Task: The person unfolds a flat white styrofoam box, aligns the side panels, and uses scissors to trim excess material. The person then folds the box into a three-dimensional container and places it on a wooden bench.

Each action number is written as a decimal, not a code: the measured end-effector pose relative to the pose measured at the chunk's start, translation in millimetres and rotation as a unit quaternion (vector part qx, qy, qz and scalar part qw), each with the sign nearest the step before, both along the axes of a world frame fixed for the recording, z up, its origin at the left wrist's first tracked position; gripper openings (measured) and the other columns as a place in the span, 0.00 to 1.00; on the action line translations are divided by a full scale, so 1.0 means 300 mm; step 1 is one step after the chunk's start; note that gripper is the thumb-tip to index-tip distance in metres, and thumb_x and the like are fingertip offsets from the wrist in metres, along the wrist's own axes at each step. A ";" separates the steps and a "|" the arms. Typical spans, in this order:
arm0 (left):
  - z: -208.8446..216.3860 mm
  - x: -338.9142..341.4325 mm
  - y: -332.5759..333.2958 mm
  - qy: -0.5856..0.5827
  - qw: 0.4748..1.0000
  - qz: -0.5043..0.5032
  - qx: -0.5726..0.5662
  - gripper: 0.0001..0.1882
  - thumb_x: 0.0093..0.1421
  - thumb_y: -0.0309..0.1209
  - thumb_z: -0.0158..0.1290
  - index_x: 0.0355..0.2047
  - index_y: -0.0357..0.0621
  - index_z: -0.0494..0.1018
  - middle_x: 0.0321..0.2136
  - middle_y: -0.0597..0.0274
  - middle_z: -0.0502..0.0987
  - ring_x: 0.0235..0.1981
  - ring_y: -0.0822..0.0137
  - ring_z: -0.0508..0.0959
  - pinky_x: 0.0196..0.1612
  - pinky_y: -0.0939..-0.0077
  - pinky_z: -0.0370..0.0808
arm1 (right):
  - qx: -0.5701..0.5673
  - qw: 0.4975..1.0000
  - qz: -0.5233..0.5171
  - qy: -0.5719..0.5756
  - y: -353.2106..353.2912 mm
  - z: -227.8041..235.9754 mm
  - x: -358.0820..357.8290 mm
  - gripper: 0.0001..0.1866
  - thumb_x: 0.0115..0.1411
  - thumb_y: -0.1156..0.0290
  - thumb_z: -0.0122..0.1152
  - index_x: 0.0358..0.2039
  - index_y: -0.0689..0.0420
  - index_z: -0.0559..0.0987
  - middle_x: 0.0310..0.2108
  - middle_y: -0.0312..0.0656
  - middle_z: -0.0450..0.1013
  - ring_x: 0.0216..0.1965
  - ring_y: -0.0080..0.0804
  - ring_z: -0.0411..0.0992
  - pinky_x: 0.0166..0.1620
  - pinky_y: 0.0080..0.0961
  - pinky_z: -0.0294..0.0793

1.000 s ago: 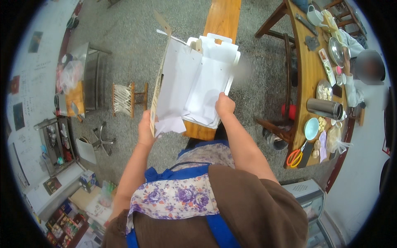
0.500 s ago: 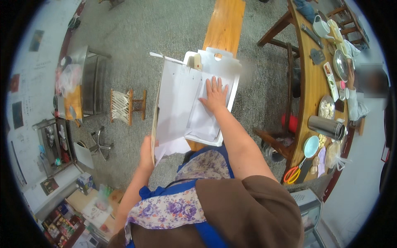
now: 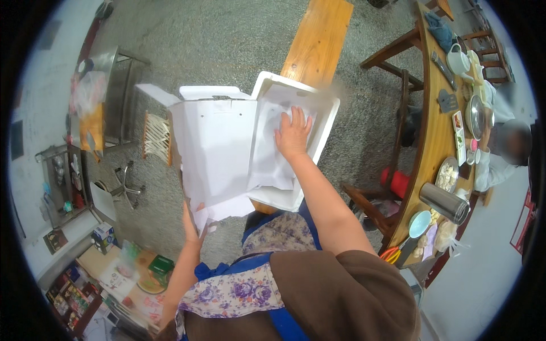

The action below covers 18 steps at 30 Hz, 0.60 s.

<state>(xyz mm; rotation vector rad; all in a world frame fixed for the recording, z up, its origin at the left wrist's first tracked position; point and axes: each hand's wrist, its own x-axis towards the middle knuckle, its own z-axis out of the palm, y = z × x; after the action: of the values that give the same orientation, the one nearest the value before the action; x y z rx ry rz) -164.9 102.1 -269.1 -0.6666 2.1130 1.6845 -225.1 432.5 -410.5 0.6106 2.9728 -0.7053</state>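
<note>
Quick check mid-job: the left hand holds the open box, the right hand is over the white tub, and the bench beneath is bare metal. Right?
Not quite: the head view shows the bench is wood, not metal. The left hand does hold the open box, and the right hand is over the white tub.

Kitchen-like workroom, wooden table [image 3: 439,136] with spatula [image 3: 448,101], steel flask [image 3: 443,202], pale food pieces [image 3: 447,175]

A wide fisheye camera on the wearer's head looks steeply down past the chest [image 3: 324,290] at the nearby left hand [image 3: 191,226] and right hand [image 3: 293,137], the floor [image 3: 222,48] farther below and walls [image 3: 31,128] curving at the sides.
</note>
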 end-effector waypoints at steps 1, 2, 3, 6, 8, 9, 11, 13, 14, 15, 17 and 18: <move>-0.008 0.004 -0.016 -0.001 1.000 -0.013 -0.006 0.28 0.65 0.48 0.49 0.55 0.37 0.66 0.45 0.54 0.71 0.42 0.62 0.74 0.44 0.67 0.75 | -0.021 0.999 -0.005 0.045 0.012 0.046 -0.009 0.35 0.52 0.63 0.67 0.59 0.57 0.66 0.64 0.49 0.55 0.67 0.47 0.50 0.66 0.58 0.41; -0.012 0.000 -0.027 0.000 0.999 -0.030 -0.011 0.31 0.64 0.50 0.49 0.55 0.36 0.66 0.45 0.54 0.71 0.43 0.61 0.74 0.44 0.66 0.75 | 0.016 0.993 -0.036 0.107 0.038 0.075 -0.027 0.32 0.51 0.64 0.67 0.56 0.56 0.68 0.61 0.48 0.58 0.64 0.46 0.53 0.65 0.57 0.44; -0.012 -0.010 -0.041 -0.045 0.998 0.010 0.041 0.33 0.63 0.53 0.50 0.55 0.35 0.66 0.46 0.53 0.71 0.43 0.61 0.74 0.45 0.67 0.75 | 0.053 0.982 -0.066 0.168 0.071 0.090 -0.052 0.28 0.50 0.66 0.67 0.52 0.56 0.70 0.58 0.47 0.60 0.62 0.46 0.56 0.64 0.55 0.47; 0.028 -0.029 -0.009 -0.111 0.987 0.077 0.085 0.27 0.64 0.40 0.53 0.55 0.31 0.65 0.47 0.51 0.73 0.46 0.62 0.73 0.49 0.70 0.72 | 0.060 0.977 -0.076 0.189 0.191 0.153 -0.153 0.21 0.48 0.69 0.67 0.44 0.55 0.74 0.51 0.45 0.66 0.56 0.45 0.61 0.60 0.50 0.53; 0.033 -0.031 -0.005 -0.108 0.986 0.094 0.090 0.24 0.64 0.33 0.54 0.55 0.30 0.65 0.47 0.50 0.75 0.47 0.63 0.74 0.51 0.71 0.70 | 0.058 0.986 -0.043 0.153 0.249 0.154 -0.182 0.16 0.48 0.72 0.65 0.40 0.55 0.75 0.46 0.44 0.69 0.53 0.45 0.64 0.57 0.46 0.57; 0.007 -0.025 -0.025 -0.093 0.986 0.099 0.099 0.23 0.64 0.32 0.54 0.55 0.30 0.65 0.47 0.51 0.75 0.46 0.63 0.74 0.51 0.71 0.70 | 0.071 0.988 -0.018 0.137 0.266 0.142 -0.187 0.13 0.49 0.73 0.63 0.37 0.56 0.75 0.44 0.43 0.70 0.52 0.44 0.65 0.55 0.44 0.60; 0.000 -0.020 -0.032 -0.081 0.986 0.104 0.106 0.23 0.64 0.31 0.54 0.55 0.30 0.65 0.47 0.51 0.75 0.46 0.63 0.74 0.50 0.71 0.71 | 0.082 0.990 0.046 0.105 0.284 0.137 -0.172 0.10 0.50 0.76 0.60 0.35 0.56 0.74 0.39 0.43 0.73 0.49 0.44 0.68 0.51 0.41 0.65; 0.007 -0.019 -0.028 -0.085 0.985 0.104 0.104 0.22 0.64 0.31 0.54 0.54 0.30 0.66 0.46 0.52 0.75 0.46 0.63 0.74 0.49 0.70 0.71 | 0.080 0.987 0.121 0.072 0.281 0.148 -0.137 0.07 0.52 0.78 0.56 0.33 0.56 0.73 0.36 0.45 0.74 0.46 0.44 0.72 0.46 0.41 0.70; 0.007 -0.016 -0.031 -0.087 0.985 0.104 0.103 0.22 0.64 0.30 0.54 0.54 0.31 0.66 0.46 0.52 0.75 0.45 0.63 0.75 0.49 0.70 0.72 | 0.074 0.985 0.136 0.072 0.276 0.145 -0.126 0.07 0.53 0.78 0.55 0.33 0.56 0.72 0.34 0.46 0.75 0.43 0.45 0.73 0.43 0.42 0.71; -0.003 -0.013 -0.044 -0.089 0.985 0.105 0.103 0.22 0.64 0.30 0.54 0.54 0.31 0.66 0.46 0.53 0.75 0.45 0.64 0.75 0.49 0.71 0.72 | 0.069 0.984 0.150 0.073 0.271 0.138 -0.116 0.06 0.53 0.78 0.53 0.33 0.56 0.72 0.33 0.47 0.75 0.40 0.46 0.74 0.40 0.42 0.73; -0.002 -0.016 -0.051 -0.116 0.985 0.087 0.090 0.24 0.64 0.39 0.52 0.54 0.34 0.67 0.45 0.54 0.75 0.43 0.64 0.75 0.46 0.70 0.73 | 0.071 0.982 0.154 0.077 0.262 0.150 -0.116 0.04 0.54 0.77 0.52 0.32 0.57 0.71 0.30 0.48 0.75 0.35 0.49 0.76 0.36 0.44 0.74; 0.004 -0.023 -0.053 -0.140 0.985 0.068 0.077 0.28 0.64 0.48 0.49 0.54 0.38 0.69 0.44 0.54 0.75 0.42 0.63 0.76 0.44 0.69 0.74 | 0.079 0.983 0.144 0.080 0.263 0.166 -0.126 0.04 0.55 0.77 0.52 0.33 0.57 0.71 0.28 0.49 0.75 0.34 0.50 0.76 0.35 0.45 0.75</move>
<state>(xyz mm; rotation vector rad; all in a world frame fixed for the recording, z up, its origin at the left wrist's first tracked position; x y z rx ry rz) -171.7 86.4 -267.9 -0.9554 1.7602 1.6901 -263.0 511.4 -360.7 0.1225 3.1898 -0.5212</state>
